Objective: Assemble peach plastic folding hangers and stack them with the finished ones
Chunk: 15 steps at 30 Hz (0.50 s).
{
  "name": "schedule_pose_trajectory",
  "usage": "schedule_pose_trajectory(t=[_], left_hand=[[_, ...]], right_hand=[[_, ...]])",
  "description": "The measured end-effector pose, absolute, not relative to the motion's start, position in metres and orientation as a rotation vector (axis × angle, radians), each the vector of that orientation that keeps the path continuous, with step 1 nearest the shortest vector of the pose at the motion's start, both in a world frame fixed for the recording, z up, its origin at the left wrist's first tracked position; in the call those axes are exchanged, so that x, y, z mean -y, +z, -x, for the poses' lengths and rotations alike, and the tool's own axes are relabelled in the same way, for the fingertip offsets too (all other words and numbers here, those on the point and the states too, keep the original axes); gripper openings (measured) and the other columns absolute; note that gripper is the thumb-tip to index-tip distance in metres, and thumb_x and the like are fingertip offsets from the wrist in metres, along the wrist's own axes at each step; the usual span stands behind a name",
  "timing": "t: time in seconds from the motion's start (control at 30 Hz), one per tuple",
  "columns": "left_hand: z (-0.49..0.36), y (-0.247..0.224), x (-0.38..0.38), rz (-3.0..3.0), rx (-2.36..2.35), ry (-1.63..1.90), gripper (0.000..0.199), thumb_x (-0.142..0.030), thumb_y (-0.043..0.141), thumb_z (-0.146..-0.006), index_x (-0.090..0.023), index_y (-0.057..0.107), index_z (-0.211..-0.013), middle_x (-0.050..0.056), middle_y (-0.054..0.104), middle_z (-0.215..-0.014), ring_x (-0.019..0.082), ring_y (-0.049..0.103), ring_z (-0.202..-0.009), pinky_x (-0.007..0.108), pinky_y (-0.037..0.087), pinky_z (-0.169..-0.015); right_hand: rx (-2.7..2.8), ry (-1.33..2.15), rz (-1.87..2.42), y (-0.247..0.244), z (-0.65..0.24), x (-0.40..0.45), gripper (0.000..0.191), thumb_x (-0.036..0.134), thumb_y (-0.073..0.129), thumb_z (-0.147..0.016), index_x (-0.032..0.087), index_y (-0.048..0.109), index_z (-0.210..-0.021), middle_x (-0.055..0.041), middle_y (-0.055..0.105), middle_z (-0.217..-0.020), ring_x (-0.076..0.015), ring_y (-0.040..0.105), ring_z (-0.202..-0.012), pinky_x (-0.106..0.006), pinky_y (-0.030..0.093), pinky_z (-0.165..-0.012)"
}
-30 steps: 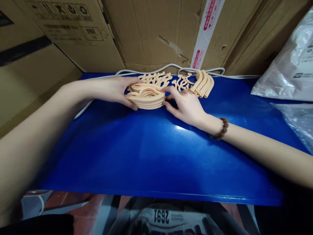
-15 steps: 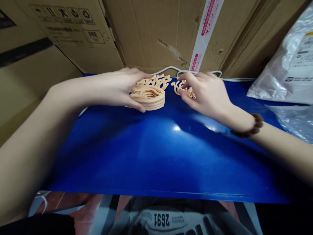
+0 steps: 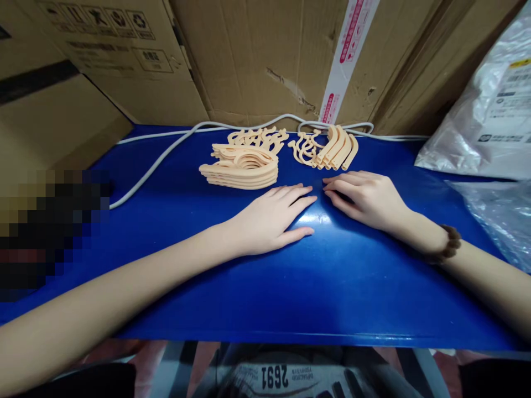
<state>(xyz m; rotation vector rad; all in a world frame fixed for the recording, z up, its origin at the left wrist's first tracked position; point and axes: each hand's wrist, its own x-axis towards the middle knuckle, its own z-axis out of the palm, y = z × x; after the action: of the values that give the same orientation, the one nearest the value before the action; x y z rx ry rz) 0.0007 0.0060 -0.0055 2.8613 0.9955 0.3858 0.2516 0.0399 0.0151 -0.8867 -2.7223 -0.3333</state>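
My left hand [image 3: 276, 221] rests palm down on the blue table, fingers stretched out and thumb apart, holding nothing. Just behind it lies a stack of beige curved pieces [image 3: 244, 174], probably plastic hanger bodies. My right hand [image 3: 365, 198] lies to the right, fingers loosely bent and apart from the thumb, with nothing visible in it. Beyond that hand, a row of beige curved arms [image 3: 338, 148] lies side by side. Small beige hook-shaped pieces [image 3: 304, 148] sit at the row's left. More small hooked pieces [image 3: 259, 136] lie behind the stack.
A white cable [image 3: 166, 152] runs along the back and left of the blue table [image 3: 265, 298]. Cardboard boxes [image 3: 257, 61] stand behind and at the left. A clear plastic bag with a label [image 3: 477, 121] lies at the right. A blurred-out patch covers the left edge.
My left hand has left the stack and come forward and right onto the table. My right hand has drawn back toward me, uncovering the row of curved arms.
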Motion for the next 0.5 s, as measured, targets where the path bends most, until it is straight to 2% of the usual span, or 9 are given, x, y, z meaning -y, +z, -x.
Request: schedule_pose_trajectory(t=[0.17,0.3,0.37,0.43,0.5], left_hand=[[-0.002,-0.008,-0.005,-2.870,-0.993,0.390,0.062,-0.053,0.042,-0.102,-0.011,0.044,-0.147,0.014,0.043,-0.155,0.030,0.039,-0.144,0.045,0.035,-0.118],[0.000,0.005,-0.003,-2.959,-0.919,0.495,0.048,-0.048,0.043,-0.102,-0.016,0.054,-0.137,0.011,0.056,-0.143,0.027,0.054,-0.131,0.043,0.036,-0.116],[0.009,0.022,-0.007,-3.007,-0.887,0.746,0.036,-0.038,0.041,-0.104,-0.019,0.061,-0.126,0.008,0.066,-0.129,0.023,0.060,-0.122,0.043,0.036,-0.115],[0.026,0.041,-0.019,-2.924,-1.006,1.109,0.030,-0.034,0.040,-0.104,-0.022,0.066,-0.114,0.004,0.071,-0.116,0.021,0.063,-0.111,0.039,0.045,-0.102],[0.054,0.053,-0.039,-2.801,-1.178,1.460,0.031,-0.033,0.042,-0.102,-0.020,0.069,-0.102,0.005,0.072,-0.100,0.021,0.064,-0.097,0.038,0.048,-0.092]], right_hand=[[2.697,-0.294,0.920,0.015,-0.253,-0.040,0.028,0.028,0.046,-0.100,0.016,0.071,-0.102,-0.0090,0.076,-0.111,-0.0245,0.073,-0.096,-0.038,0.056,-0.082],[2.700,-0.275,0.925,0.015,-0.255,-0.040,0.026,0.027,0.047,-0.099,0.018,0.070,-0.105,-0.0088,0.075,-0.113,-0.0244,0.072,-0.098,-0.038,0.057,-0.081],[2.704,-0.268,0.905,0.014,-0.256,-0.040,0.025,0.026,0.047,-0.099,0.017,0.070,-0.106,-0.0090,0.075,-0.114,-0.0246,0.071,-0.100,-0.038,0.057,-0.082],[2.707,-0.253,0.893,0.014,-0.257,-0.040,0.025,0.025,0.048,-0.099,0.017,0.069,-0.108,-0.0089,0.074,-0.115,-0.0246,0.071,-0.102,-0.038,0.057,-0.083],[2.704,-0.239,0.892,0.014,-0.258,-0.040,0.024,0.025,0.048,-0.098,0.018,0.069,-0.108,-0.0086,0.074,-0.115,-0.0244,0.070,-0.103,-0.038,0.057,-0.084]])
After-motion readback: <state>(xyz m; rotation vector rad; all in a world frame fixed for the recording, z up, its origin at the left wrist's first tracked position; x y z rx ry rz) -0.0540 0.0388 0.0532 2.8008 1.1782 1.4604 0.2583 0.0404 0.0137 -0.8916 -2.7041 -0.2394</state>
